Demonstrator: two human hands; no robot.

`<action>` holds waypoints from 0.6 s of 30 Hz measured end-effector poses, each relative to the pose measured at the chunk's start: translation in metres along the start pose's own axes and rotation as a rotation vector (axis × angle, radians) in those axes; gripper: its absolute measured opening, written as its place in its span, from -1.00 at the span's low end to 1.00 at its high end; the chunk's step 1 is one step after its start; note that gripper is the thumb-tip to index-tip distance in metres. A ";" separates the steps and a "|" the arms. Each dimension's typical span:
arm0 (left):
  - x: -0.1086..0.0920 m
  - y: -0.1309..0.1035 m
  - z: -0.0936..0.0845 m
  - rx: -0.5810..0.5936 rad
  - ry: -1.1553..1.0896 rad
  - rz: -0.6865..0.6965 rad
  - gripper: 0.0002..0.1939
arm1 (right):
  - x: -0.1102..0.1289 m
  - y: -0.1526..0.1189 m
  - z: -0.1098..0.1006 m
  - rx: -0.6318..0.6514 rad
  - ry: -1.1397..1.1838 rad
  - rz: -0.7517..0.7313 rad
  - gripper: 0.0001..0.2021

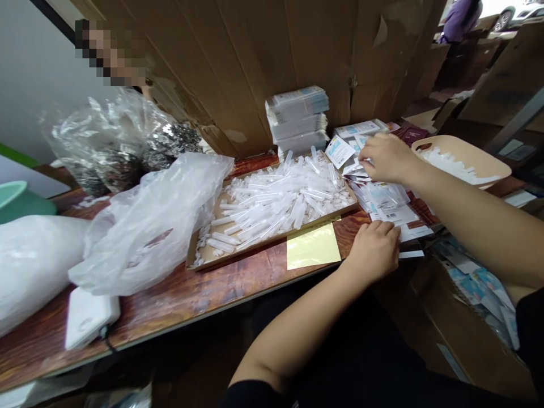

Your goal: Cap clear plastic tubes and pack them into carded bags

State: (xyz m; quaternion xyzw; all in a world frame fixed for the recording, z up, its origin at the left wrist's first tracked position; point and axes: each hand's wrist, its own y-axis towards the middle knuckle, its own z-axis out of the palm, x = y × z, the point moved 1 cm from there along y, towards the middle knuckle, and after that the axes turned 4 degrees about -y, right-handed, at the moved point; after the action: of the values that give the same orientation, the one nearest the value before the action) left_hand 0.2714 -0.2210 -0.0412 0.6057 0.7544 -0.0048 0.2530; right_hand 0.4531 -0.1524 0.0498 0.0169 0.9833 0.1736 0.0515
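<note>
My right hand [386,157] reaches over a pile of small clear printed packets [389,198], its fingers bent and pinched at a packet with blue and white print. Nearer the table edge, my left hand [376,249] rests against the lower part of the pile with curled fingers; what lies under them is hidden. A white and blue card [340,151] leans just left of my right hand. Beside the pile, a shallow cardboard tray [250,243] holds many clear plastic tubes [276,195]. A yellow paper sheet [313,249] sticks out from under the tray.
Stacked packets [297,119] stand behind the tray against a large carton [255,68]. A beige basket [488,161] holds white pieces at right. Plastic bags [153,226] and a white device [91,317] are at left. An open box [446,334] with packets stands below.
</note>
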 end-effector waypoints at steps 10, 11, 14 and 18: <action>0.011 -0.007 0.013 -0.039 0.122 -0.099 -0.78 | 0.024 -0.070 0.035 0.360 -0.011 0.095 -0.75; 0.012 -0.007 0.013 -0.037 0.129 -0.099 -0.78 | 0.027 -0.075 0.040 0.333 -0.010 0.104 -0.72; 0.014 -0.007 0.012 -0.022 0.133 -0.089 -0.76 | 0.032 -0.082 0.050 0.236 0.001 0.128 -0.67; 0.014 -0.007 0.013 -0.015 0.129 -0.101 -0.78 | 0.026 -0.078 0.045 0.054 0.039 0.142 -0.72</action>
State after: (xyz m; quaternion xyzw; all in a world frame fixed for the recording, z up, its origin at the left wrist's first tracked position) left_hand 0.2680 -0.2143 -0.0597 0.5640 0.7988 0.0273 0.2078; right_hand 0.4311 -0.2090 -0.0209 0.0848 0.9848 0.1503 0.0194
